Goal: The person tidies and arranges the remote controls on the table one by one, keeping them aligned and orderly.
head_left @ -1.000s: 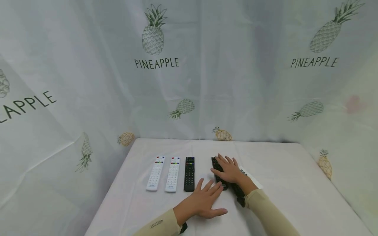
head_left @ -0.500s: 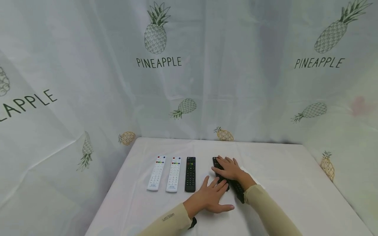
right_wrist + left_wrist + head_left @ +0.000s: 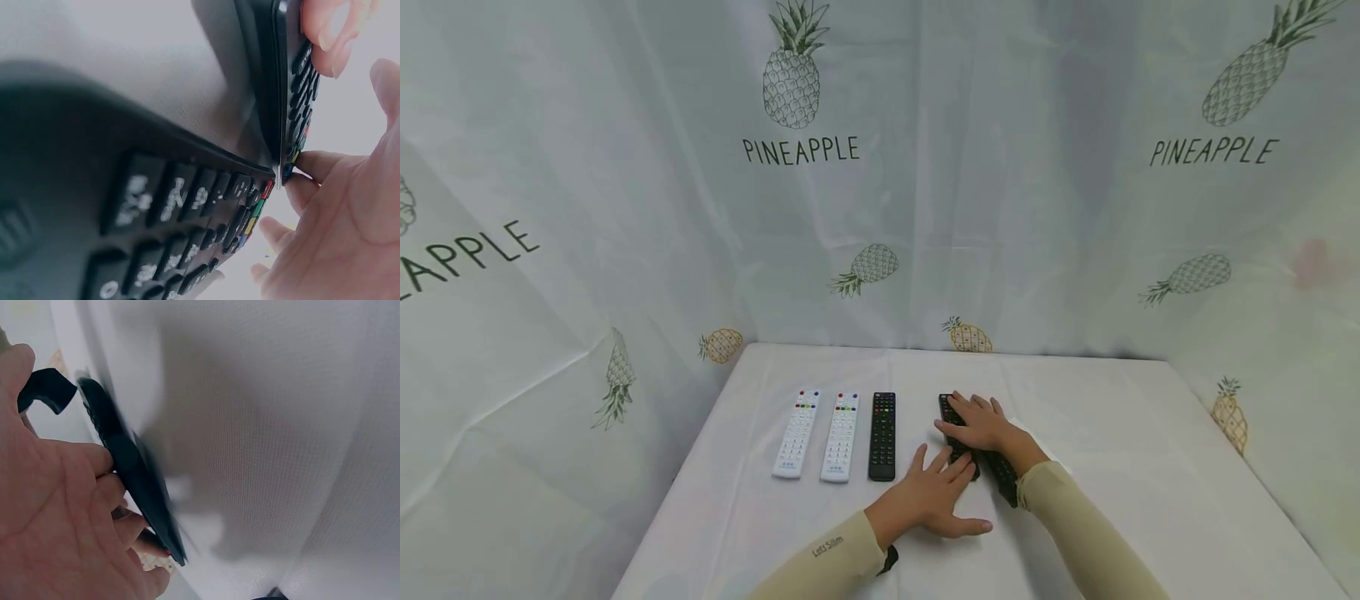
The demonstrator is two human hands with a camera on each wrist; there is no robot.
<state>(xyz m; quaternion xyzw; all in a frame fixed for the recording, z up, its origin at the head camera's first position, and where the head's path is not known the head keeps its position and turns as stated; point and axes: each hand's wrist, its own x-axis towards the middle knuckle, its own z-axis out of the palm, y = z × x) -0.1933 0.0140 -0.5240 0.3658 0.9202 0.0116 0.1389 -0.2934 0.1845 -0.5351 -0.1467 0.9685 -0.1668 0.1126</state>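
Observation:
In the head view a black remote control (image 3: pixel 947 405) lies right of the middle, mostly covered by hands. My right hand (image 3: pixel 987 425) rests on its upper part with fingers spread. The fingertips of my left hand (image 3: pixel 928 498) touch its lower end, the thumb held out to the side. A second black remote (image 3: pixel 1002 479) lies at a slant beneath my right wrist, partly hidden. Close up in the right wrist view are that near remote (image 3: pixel 187 200) and the touched remote (image 3: pixel 272 94). The left wrist view has my left palm (image 3: pixel 56 512) beside a black remote (image 3: pixel 147 494).
Left of the hands lie a black remote (image 3: pixel 882 437) and two white remotes, one nearer the middle (image 3: pixel 839 437) and one farther left (image 3: pixel 796 435), roughly side by side. A white tablecloth (image 3: pixel 1097 433) covers the table. A pineapple-print curtain (image 3: pixel 1000 208) hangs behind.
My left hand has shifted a little to the right over the lower end of the black remote. The right hand stays about where it was. The head view has tilted slightly.

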